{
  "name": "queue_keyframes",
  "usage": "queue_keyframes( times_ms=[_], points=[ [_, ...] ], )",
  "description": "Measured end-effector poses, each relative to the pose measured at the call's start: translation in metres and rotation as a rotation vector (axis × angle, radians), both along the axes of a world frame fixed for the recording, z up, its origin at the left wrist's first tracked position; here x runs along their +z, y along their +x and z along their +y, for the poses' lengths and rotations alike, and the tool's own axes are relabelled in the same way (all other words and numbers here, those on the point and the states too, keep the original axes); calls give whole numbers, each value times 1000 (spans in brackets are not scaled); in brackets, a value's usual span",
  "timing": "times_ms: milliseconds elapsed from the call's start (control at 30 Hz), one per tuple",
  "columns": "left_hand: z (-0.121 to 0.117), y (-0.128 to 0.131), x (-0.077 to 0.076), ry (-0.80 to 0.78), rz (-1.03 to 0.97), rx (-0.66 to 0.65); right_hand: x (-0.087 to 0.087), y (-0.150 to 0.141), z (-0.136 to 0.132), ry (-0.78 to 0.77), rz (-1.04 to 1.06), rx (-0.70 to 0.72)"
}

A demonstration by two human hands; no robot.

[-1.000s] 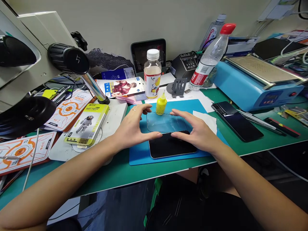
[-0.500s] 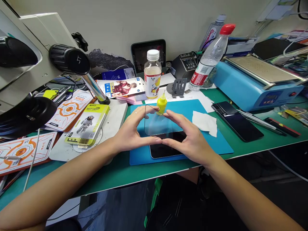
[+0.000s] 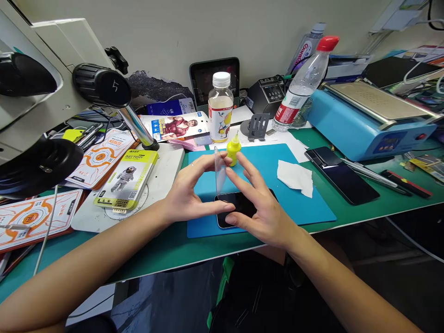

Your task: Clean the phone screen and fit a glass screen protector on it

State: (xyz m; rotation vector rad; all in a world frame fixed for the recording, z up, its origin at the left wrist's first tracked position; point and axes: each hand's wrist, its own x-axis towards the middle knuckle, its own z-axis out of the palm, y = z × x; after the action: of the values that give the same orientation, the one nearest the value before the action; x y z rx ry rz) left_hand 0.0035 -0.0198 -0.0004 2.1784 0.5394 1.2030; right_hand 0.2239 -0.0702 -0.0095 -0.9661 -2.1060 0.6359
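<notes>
My left hand (image 3: 185, 192) holds the clear panel (image 3: 219, 173) nearly upright and edge-on, fingers at its upper part and thumb low, parted about as wide as the panel is tall. My right hand (image 3: 272, 219) is open, index finger and thumb wide apart; the index tip is at the panel, though I can't tell whether it presses. The panel is above the left part of the black phone (image 3: 240, 202), which lies on the blue mat (image 3: 301, 210). Behind my fingertips the yellow bottle (image 3: 234, 150) is close, so room is narrow there. Right of the phone, bare mat runs up to the white tissue (image 3: 294, 178); nearer me, a green strip separates the mat from the edge of the bench (image 3: 156, 254)
</notes>
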Motion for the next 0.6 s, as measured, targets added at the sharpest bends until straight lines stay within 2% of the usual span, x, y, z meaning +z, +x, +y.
queue_keyframes(
  times_ms=[133, 267, 467, 600],
  points=[
    [2, 1, -2, 13, -17, -8, 0, 3, -2, -20, 5, -1],
    [7, 1, -7, 134, -55, -6, -1, 9, -4, -31, 62, 5],
    [9, 1, -6, 218, -30, 36, 1, 12, -13, -120, 16, 150],
    [7, 1, -4, 286, 15, 81, 5, 16, -17, -132, 138, 39]
  ],
)
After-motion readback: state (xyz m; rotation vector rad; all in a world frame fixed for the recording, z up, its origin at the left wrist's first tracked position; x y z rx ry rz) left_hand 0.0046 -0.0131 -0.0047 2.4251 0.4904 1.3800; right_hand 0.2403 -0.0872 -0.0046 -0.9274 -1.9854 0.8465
